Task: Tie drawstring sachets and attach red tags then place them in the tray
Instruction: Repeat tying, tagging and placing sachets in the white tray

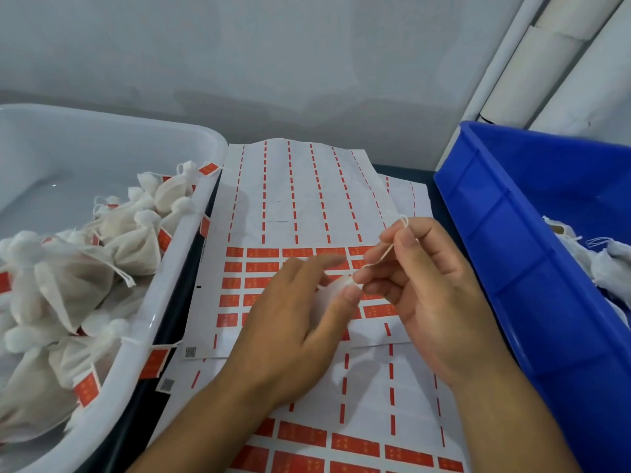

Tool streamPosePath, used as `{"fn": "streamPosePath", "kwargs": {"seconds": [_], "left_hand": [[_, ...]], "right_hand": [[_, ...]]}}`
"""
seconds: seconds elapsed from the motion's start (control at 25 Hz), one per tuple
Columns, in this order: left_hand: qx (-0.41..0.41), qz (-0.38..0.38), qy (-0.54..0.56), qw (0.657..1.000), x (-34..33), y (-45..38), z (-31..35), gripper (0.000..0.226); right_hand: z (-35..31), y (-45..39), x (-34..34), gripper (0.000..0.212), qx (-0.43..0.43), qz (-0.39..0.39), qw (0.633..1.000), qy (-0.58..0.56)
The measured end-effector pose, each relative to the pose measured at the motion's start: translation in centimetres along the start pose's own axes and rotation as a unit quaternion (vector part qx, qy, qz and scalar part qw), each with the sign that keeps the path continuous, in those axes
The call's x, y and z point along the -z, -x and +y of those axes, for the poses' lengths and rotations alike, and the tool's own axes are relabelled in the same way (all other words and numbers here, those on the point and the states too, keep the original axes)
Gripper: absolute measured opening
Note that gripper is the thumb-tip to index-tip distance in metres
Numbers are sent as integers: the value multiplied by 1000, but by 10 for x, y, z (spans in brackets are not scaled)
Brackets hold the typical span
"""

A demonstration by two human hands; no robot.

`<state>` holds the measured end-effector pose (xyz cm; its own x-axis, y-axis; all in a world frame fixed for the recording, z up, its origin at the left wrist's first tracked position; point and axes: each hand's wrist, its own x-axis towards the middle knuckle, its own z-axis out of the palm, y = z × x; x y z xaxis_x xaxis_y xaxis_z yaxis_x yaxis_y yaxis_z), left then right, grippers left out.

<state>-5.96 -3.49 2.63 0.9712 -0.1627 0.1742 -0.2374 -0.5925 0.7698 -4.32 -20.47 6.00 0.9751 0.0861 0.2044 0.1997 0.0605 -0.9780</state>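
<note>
A small white sachet [333, 290] is held in my left hand [293, 332] above the sticker sheets, mostly hidden by the fingers. My right hand [420, 288] pinches its white drawstring [392, 245], which runs up from the sachet's neck to a loop at my fingertips. Red tags [263, 268] sit in rows on a white backing sheet [300, 196] under both hands. The translucent white tray [191, 240] at the left holds several tied sachets with red tags [133, 240].
A blue bin [532, 254] at the right holds untied white sachets [611, 264]. A second sticker sheet [372, 404] lies nearer me. A grey wall rises behind, with white pipes [546, 63] at the upper right.
</note>
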Motion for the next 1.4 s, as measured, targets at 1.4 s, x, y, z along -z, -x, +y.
{"fn": "streamPosePath", "kwargs": {"seconds": [1.4], "left_hand": [[90,-152,46,983,19,-1,1,31]], "right_hand": [[5,7,-8,17,3,-36,988,149]]}}
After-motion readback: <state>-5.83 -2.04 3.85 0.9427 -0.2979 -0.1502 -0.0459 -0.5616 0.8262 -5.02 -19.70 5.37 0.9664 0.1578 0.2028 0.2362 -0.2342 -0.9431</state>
